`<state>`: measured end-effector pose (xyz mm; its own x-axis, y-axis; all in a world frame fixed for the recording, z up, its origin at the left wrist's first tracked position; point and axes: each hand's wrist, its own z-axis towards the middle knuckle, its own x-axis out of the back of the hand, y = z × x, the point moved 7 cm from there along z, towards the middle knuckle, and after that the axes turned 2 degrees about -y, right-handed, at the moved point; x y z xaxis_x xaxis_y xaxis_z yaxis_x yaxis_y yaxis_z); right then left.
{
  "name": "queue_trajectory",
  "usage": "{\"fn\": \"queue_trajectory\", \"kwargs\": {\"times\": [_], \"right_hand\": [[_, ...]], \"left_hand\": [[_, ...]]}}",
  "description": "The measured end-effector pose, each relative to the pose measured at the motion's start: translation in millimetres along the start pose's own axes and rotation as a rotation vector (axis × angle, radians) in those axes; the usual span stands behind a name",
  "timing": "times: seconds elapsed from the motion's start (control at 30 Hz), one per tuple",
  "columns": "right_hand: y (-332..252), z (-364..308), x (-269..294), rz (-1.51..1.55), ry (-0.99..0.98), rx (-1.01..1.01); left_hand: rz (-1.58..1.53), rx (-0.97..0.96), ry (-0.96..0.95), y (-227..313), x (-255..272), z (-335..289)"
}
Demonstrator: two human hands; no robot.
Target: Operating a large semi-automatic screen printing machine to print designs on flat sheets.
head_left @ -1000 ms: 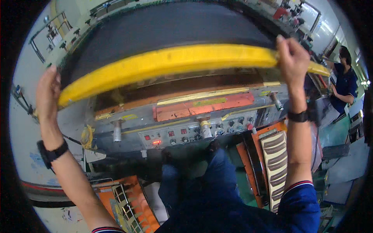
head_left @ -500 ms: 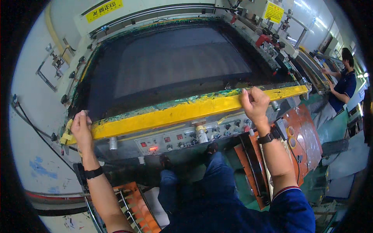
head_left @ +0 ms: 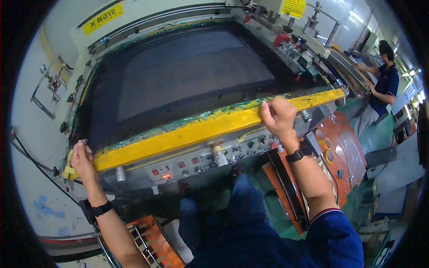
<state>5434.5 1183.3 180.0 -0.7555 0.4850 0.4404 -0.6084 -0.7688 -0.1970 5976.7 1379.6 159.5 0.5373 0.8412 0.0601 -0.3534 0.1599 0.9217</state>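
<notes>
A large screen-printing frame (head_left: 178, 73) with a dark mesh lies in front of me, smeared green along its borders. Its near edge carries a long yellow bar (head_left: 201, 129). My left hand (head_left: 84, 161) is by the bar's left end, its fingers pinched together at the frame's corner. Whatever is between those fingertips is too small to make out. Toward the right part of the bar, my right hand (head_left: 279, 117) is closed in a fist against its upper edge. The inside of that fist is hidden. Both wrists wear black bands.
Below the bar runs a control panel (head_left: 183, 167) with knobs and red switches. An orange-brown board (head_left: 346, 149) with yellow tape rolls (head_left: 330, 156) stands at right. An orange rack (head_left: 156, 241) is at lower left. Another person (head_left: 384, 85) works at the far right.
The view has shifted, so the frame and bar appear farther left. Both hands keep about the same places along the bar, still closed.
</notes>
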Motion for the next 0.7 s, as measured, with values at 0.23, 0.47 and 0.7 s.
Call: {"fn": "queue_trajectory", "kwargs": {"times": [0.23, 0.47, 0.7], "right_hand": [[-11, -7, 4, 0.015, -0.087, 0.031], [-35, -37, 12, 0.0, -0.167, 0.058], [-42, -41, 12, -0.011, -0.109, 0.046]], "left_hand": [[0.041, -0.005, -0.034, -3, 1, 5], [-0.001, 0.024, -0.027, -7, 1, 4], [-0.044, 0.046, -0.026, -2, 5, 3]]}}
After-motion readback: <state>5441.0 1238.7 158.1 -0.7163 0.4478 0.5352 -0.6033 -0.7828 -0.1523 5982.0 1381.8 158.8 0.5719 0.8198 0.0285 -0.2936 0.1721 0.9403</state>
